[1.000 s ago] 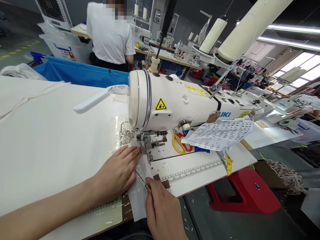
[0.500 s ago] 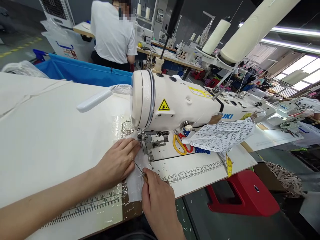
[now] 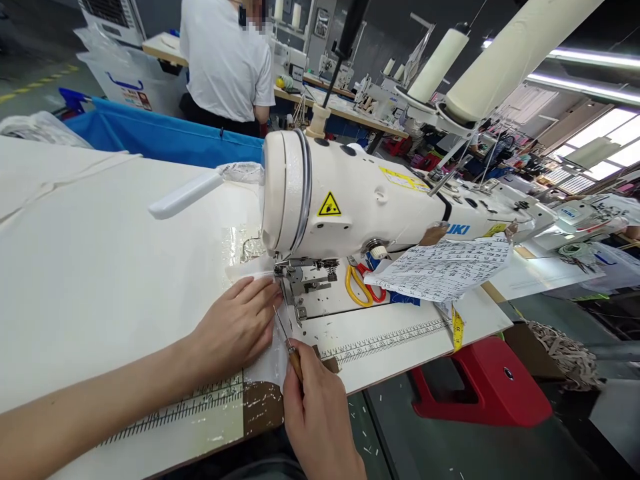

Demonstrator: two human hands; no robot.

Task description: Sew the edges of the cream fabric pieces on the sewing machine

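Note:
My left hand [image 3: 240, 323] lies with its fingers flat on a piece of thin white fabric [image 3: 265, 367], fingertips close beside the presser foot [image 3: 287, 273]. The fabric runs under the needle area of the white sewing machine [image 3: 345, 200]; part of it is hidden by that hand. In my right hand [image 3: 320, 413], an awl [image 3: 295, 361] with a wooden handle and a thin metal shaft is gripped. Its tip points up and left, near the left fingers and the fabric's edge.
Yellow- and red-handled scissors [image 3: 360, 283] lie behind the needle area. A written sheet [image 3: 445, 270] hangs from the machine, with a yellow tape measure [image 3: 457, 330] below. A red stool [image 3: 490, 387] stands right. Beyond a blue fabric bin [image 3: 165, 133], a person in white [image 3: 227, 67] sits.
The fabric has moved away from me, past the presser foot, and its near end sits farther from the table edge. The awl tip has come out from beside the left fingers.

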